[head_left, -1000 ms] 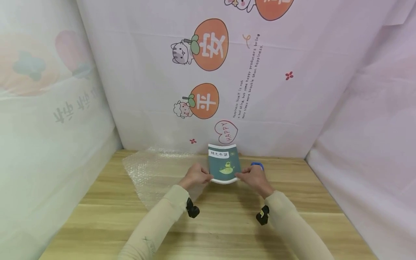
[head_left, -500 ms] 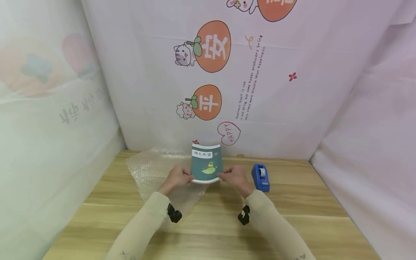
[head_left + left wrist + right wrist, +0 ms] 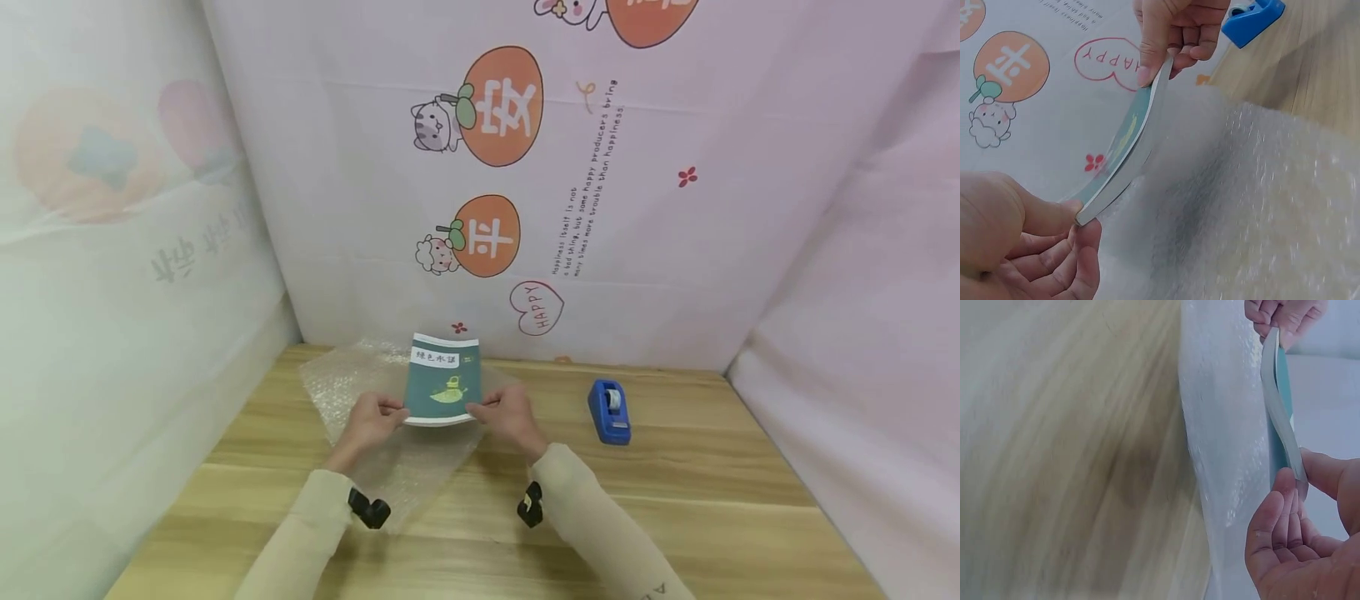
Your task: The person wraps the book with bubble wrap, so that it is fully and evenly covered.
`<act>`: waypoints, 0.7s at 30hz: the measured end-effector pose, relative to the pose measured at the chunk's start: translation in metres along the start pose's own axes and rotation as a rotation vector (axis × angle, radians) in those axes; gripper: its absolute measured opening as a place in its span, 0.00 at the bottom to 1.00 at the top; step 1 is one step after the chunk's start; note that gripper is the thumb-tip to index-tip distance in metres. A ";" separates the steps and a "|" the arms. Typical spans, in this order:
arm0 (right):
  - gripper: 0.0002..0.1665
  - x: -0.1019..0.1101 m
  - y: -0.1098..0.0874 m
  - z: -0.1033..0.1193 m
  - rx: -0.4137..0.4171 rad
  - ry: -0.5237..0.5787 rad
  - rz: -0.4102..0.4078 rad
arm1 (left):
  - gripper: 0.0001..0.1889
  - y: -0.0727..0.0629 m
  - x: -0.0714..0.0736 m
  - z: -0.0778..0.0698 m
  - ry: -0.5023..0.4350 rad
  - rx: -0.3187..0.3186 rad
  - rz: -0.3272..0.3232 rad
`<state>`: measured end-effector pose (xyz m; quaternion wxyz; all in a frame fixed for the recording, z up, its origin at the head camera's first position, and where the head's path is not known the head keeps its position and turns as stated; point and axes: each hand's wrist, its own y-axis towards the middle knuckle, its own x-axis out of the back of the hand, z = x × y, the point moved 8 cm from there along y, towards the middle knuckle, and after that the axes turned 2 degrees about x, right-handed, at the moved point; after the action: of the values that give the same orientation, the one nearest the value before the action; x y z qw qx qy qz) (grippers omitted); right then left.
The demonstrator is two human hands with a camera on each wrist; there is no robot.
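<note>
A thin green book [image 3: 444, 382] with a white title label and a yellow-green picture is held up over a sheet of bubble wrap [image 3: 420, 471]. My left hand [image 3: 372, 422] pinches its near left corner, thumb on top and fingers beneath. The near right corner is pinched the same way by my right hand [image 3: 507, 414]. In the left wrist view the book [image 3: 1129, 140] bows between the two hands, and a gap separates it from the wrap [image 3: 1260, 206]. Its underside is mostly hidden in the head view.
A blue tape dispenser [image 3: 611, 412] stands on the wooden table [image 3: 675, 500] to the right. Printed white cloth [image 3: 637, 250] hangs behind the table's far edge, with more cloth walls on both sides.
Both hands have carried the book leftward, from beside the bubble wrap to over it. The tape dispenser, earlier mostly covered by the right hand, is now fully visible.
</note>
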<state>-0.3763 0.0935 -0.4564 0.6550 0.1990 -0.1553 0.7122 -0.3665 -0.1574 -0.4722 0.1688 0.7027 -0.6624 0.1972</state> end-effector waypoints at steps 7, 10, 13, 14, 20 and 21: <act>0.14 -0.022 -0.003 -0.003 0.013 0.043 0.023 | 0.13 -0.008 0.012 0.019 -0.036 0.055 -0.018; 0.14 -0.031 -0.003 -0.004 0.025 0.042 0.033 | 0.13 -0.012 0.016 0.027 -0.045 0.079 -0.032; 0.15 -0.038 -0.003 -0.005 0.030 0.028 0.042 | 0.13 -0.014 0.019 0.033 -0.037 0.093 -0.048; 0.15 -0.040 -0.002 -0.005 0.033 0.020 0.043 | 0.13 -0.015 0.020 0.035 -0.028 0.100 -0.053; 0.16 -0.050 0.000 -0.007 0.032 -0.026 0.048 | 0.11 -0.015 0.023 0.042 0.023 0.106 -0.086; 0.16 -0.052 0.000 -0.007 0.035 -0.028 0.050 | 0.10 -0.015 0.024 0.042 0.030 0.099 -0.093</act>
<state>-0.3741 0.0515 -0.4879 0.6312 0.2166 -0.1571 0.7280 -0.3481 -0.1978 -0.4965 0.1529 0.7373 -0.6158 0.2321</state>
